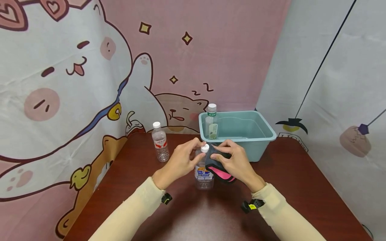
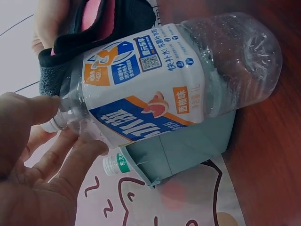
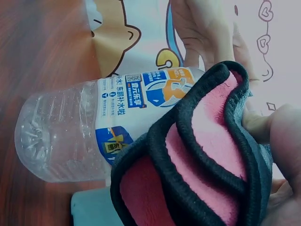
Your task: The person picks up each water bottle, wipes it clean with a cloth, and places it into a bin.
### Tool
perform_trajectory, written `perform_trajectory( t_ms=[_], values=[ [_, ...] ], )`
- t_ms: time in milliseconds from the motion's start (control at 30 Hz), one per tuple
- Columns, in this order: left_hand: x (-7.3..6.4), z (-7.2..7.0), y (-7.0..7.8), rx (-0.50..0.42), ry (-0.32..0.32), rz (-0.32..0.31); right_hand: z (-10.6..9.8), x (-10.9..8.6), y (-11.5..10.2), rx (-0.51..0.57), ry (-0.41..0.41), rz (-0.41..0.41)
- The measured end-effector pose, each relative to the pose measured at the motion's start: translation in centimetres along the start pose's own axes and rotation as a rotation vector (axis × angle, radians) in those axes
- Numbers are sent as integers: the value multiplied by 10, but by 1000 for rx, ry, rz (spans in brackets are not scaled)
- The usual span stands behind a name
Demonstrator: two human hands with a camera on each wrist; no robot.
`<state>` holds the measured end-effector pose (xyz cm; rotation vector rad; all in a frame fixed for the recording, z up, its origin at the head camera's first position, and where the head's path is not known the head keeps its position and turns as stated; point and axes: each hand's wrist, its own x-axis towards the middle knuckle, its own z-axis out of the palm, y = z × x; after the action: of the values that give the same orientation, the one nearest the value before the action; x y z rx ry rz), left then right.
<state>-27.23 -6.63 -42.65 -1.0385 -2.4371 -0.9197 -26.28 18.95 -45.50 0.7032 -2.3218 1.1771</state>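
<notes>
A large clear plastic bottle [image 1: 204, 183] with a white cap and a blue, white and orange label stands upright on the table in the head view. My left hand [image 1: 183, 161] grips it by the neck, just below the cap, as the left wrist view also shows. My right hand [image 1: 238, 164] pinches a folded cloth [image 3: 207, 127], dark grey outside and pink inside with black edging. The cloth lies against the upper right side of the bottle and covers part of its label [image 2: 141, 84].
Left of my hands stands a smaller clear bottle [image 1: 160, 144] with a white cap and a red and white label. Behind the right hand is a light blue plastic tub [image 1: 256, 147], with a green-labelled bottle [image 1: 212, 122] upright at its left end. Everything rests on a reddish-brown table [image 1: 132, 167].
</notes>
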Motion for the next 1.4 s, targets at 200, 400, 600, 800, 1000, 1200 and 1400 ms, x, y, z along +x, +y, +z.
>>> perform_trajectory(
  t_ms=[200,400,600,800,1000,1200,1400],
  values=[
    [0,-1,1,-26,-5,-12,0,0,-1,-4,-5,-9],
    [2,-2,4,-57,-24,-16,-4,0,-1,-13,-19,8],
    [2,-3,11,-102,-21,-51,-8,-2,3,-38,-34,54],
    [4,2,17,-130,9,-115,-16,-5,7,-50,13,84],
    [8,4,22,-130,45,-168,-28,-2,7,5,97,116],
    [9,0,23,-131,59,-173,-37,-1,6,41,133,121],
    [7,-5,21,-152,37,-165,-36,-4,8,47,103,123]
  ],
)
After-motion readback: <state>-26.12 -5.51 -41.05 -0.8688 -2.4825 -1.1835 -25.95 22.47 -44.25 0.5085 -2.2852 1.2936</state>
